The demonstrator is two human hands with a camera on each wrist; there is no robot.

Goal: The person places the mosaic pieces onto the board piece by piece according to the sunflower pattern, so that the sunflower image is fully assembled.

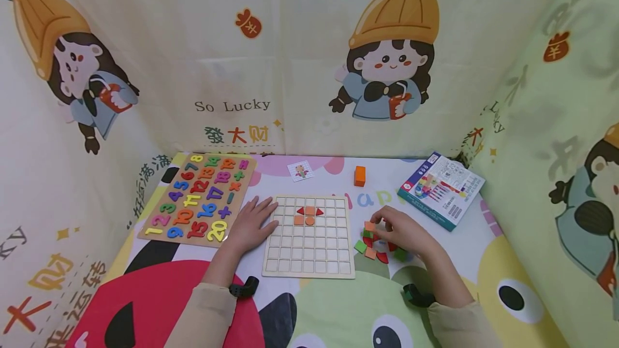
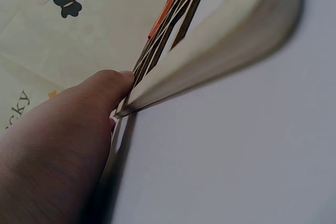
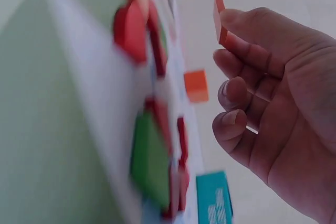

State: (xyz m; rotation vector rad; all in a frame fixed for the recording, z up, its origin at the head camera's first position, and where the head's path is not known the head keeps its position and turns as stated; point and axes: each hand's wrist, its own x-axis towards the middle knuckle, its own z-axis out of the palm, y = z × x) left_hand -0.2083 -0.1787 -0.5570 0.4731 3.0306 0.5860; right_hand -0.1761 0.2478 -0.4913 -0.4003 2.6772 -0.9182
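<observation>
Jutting past fingers (image 3: 252,51), orange tile (image 3: 218,17), pinched in right hand (image 3: 289,103)

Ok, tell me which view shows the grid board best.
The head view: it shows nearly the whole grid board from above. The left wrist view catches only part of it, steeply slanted, the left hand touching its edge. I can't make it out in the right wrist view.

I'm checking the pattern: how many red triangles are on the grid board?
2: one red triangle left of the upper orange square, another red triangle right of it.
</observation>
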